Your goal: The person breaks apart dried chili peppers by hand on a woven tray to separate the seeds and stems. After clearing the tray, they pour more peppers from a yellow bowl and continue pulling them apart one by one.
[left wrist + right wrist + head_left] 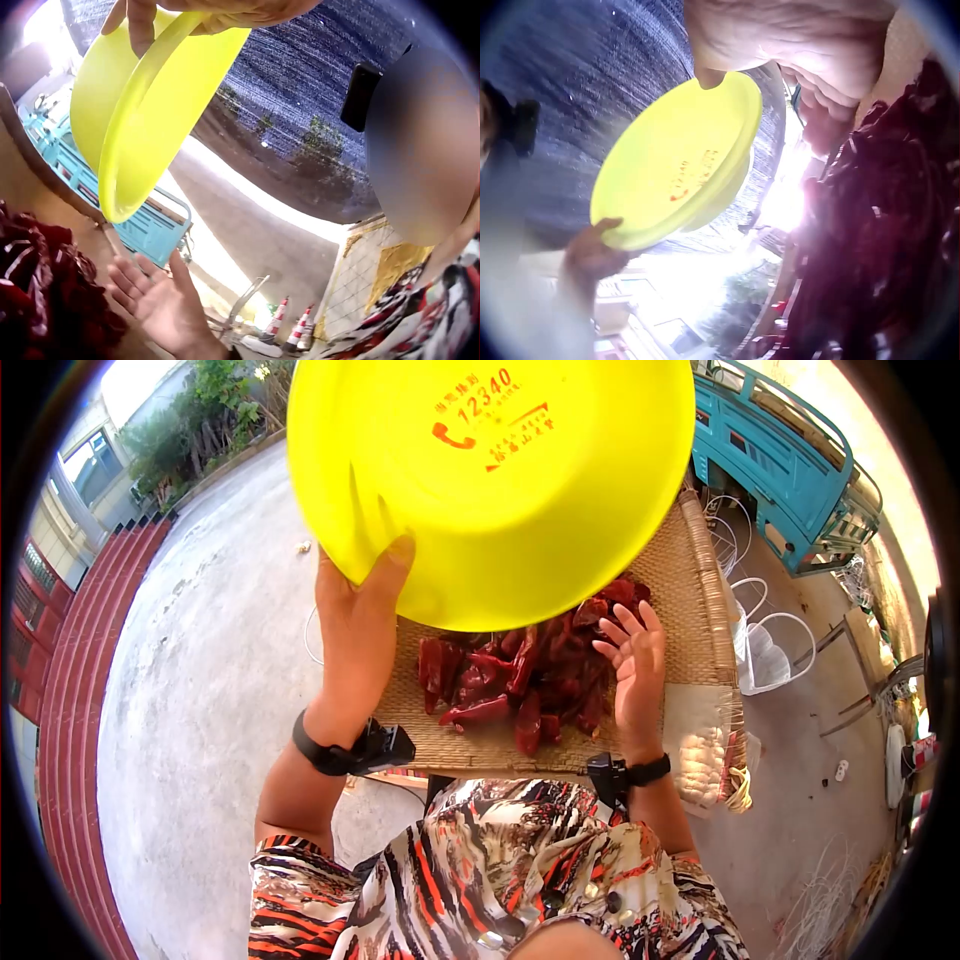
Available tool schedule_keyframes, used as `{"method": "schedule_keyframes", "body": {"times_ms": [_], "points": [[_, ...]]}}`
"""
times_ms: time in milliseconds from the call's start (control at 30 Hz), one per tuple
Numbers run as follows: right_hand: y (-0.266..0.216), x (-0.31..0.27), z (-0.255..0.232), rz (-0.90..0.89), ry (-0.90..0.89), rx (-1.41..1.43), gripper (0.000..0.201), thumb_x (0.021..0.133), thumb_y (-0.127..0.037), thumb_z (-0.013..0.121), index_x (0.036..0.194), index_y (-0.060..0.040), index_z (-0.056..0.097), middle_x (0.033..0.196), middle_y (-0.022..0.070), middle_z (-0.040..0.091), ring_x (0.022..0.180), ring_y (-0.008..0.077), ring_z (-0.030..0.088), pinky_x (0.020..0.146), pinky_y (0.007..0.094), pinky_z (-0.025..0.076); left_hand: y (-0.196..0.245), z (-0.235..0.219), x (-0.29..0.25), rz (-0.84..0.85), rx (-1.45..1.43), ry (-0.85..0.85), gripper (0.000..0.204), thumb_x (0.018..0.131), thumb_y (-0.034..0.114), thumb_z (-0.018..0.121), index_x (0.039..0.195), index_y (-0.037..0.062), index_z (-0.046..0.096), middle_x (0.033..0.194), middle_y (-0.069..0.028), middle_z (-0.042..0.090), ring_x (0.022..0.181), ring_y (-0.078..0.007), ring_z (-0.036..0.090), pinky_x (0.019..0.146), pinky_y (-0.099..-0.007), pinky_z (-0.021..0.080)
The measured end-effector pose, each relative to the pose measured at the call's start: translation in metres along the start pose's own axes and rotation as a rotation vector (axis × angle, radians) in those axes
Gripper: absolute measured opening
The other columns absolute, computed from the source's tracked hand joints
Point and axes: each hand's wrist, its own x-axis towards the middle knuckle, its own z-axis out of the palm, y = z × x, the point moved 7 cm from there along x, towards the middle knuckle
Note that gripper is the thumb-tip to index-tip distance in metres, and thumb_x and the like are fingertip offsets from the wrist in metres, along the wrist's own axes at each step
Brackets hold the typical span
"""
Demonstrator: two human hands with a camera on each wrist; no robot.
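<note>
My left hand point(358, 625) grips the rim of a yellow plastic basin point(570, 490), thumb on the inner side. Tilted up above the work surface, the basin turns its inside with red printing toward the head view. A heap of dark red dried chili peppers point(520, 685) lies below it, partly hidden behind the basin's lower edge. Beside the heap on the right, my right hand point(640, 675) is raised with its fingers spread loosely and holds nothing. In the left wrist view, the palm of that right hand point(169, 307) shows apart from the basin point(161, 112).
The peppers lie on a woven straw surface point(690, 620). A blue cart point(770, 470) stands at the back right, with a white bag point(770, 655) near it. Red steps point(95, 730) run along the left of the concrete yard point(210, 630). Traffic cones point(296, 326) show in the left wrist view.
</note>
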Motion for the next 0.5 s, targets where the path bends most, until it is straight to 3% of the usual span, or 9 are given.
{"method": "schedule_keyframes", "body": {"times_ms": [67,100,200,267,300,400,500], "points": [[-0.008,0.0,0.015,0.116,-0.137,0.366,0.048,0.104,-0.03,0.048,0.142,-0.0024,0.037,0.135,0.0164,0.054,0.117,0.0242,0.06,0.087,0.0365,0.056,-0.01,0.01,-0.007,-0.094,-0.085,-0.058,0.039,0.095,0.004,0.059,0.132,-0.0009,0.047,0.118,-0.0076,0.063,0.101,-0.0146,0.062,0.087,-0.0291,0.051],[-0.012,0.001,0.02,0.16,-0.186,0.394,0.043,0.104,-0.027,0.046,0.138,-0.0011,0.041,0.127,0.0147,0.06,0.112,0.0252,0.064,0.084,0.0374,0.059,-0.02,0.018,-0.014,-0.187,-0.152,-0.129,0.044,0.096,0.005,0.059,0.136,0.0006,0.043,0.121,-0.0074,0.061,0.107,-0.0149,0.06,0.091,-0.0295,0.05],[0.007,-0.003,0.003,0.372,-0.077,0.354,0.036,0.102,-0.022,0.047,0.133,-0.0039,0.049,0.117,0.0087,0.067,0.094,0.0157,0.068,0.071,0.0275,0.056,-0.039,0.04,-0.037,-0.262,-0.195,-0.239,0.051,0.097,0.007,0.06,0.142,0.0022,0.038,0.127,-0.0081,0.057,0.113,-0.0151,0.057,0.095,-0.0297,0.048],[0.009,-0.004,-0.028,0.315,0.033,0.382,0.031,0.098,-0.015,0.052,0.127,-0.0065,0.054,0.116,0.0063,0.067,0.093,0.0142,0.068,0.064,0.0244,0.054,-0.029,0.055,-0.039,-0.229,-0.132,-0.452,0.058,0.098,0.009,0.06,0.148,0.0035,0.032,0.132,-0.0084,0.054,0.118,-0.0153,0.055,0.099,-0.0305,0.046],[0.005,-0.004,-0.041,0.275,0.083,0.368,0.031,0.097,-0.014,0.053,0.127,-0.0063,0.055,0.116,0.0059,0.067,0.093,0.0141,0.069,0.064,0.0239,0.054,-0.023,0.06,-0.043,-0.349,-0.377,-0.5,0.056,0.098,0.01,0.06,0.147,0.0032,0.034,0.132,-0.0095,0.054,0.116,-0.0151,0.056,0.098,-0.0314,0.047],[-0.017,-0.007,-0.081,0.179,0.271,0.39,0.032,0.095,-0.013,0.059,0.126,-0.0057,0.057,0.115,0.0042,0.067,0.092,0.0143,0.069,0.064,0.0244,0.055,-0.016,0.028,-0.04,-0.387,0.063,-0.686,0.05,0.097,0.015,0.063,0.143,0.0027,0.046,0.13,-0.0073,0.058,0.113,-0.0158,0.058,0.096,-0.0288,0.048],[-0.037,-0.011,-0.177,0.058,0.4,0.294,0.032,0.095,-0.014,0.062,0.125,-0.0049,0.057,0.112,0.0044,0.067,0.092,0.0156,0.067,0.07,0.028,0.058,0.032,-0.019,-0.038,-0.169,0.529,-0.62,0.04,0.092,0.007,0.063,0.131,0.0025,0.058,0.128,-0.008,0.062,0.106,-0.0179,0.062,0.088,-0.0312,0.05]]}}
